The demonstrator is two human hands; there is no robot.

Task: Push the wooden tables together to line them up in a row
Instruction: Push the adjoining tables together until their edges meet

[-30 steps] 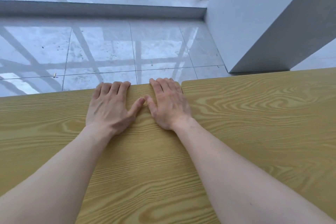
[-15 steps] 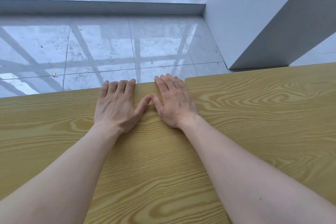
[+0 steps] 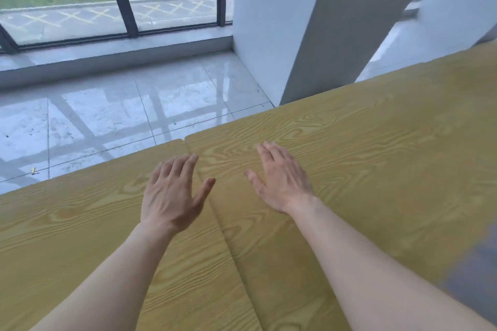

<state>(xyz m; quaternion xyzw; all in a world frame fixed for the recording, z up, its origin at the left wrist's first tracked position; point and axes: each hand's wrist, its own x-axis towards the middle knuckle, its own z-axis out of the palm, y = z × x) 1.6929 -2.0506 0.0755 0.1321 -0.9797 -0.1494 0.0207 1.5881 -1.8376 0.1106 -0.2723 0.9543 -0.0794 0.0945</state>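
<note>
— What do we see of our hands?
— Our bare left hand [image 3: 172, 193] is spread palm down, fingers together, thumb angled out to the right. Our bare right hand [image 3: 282, 183] is flat too, thumb pointing left.
— Holding anything?
— Nothing (both palms empty). Both bare forearms reach forward, the hands apart.

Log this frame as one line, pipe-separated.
left hand: open, over left table | right hand: open, over right table | seam: closed, far edges nearly flush | contact: unclear
</note>
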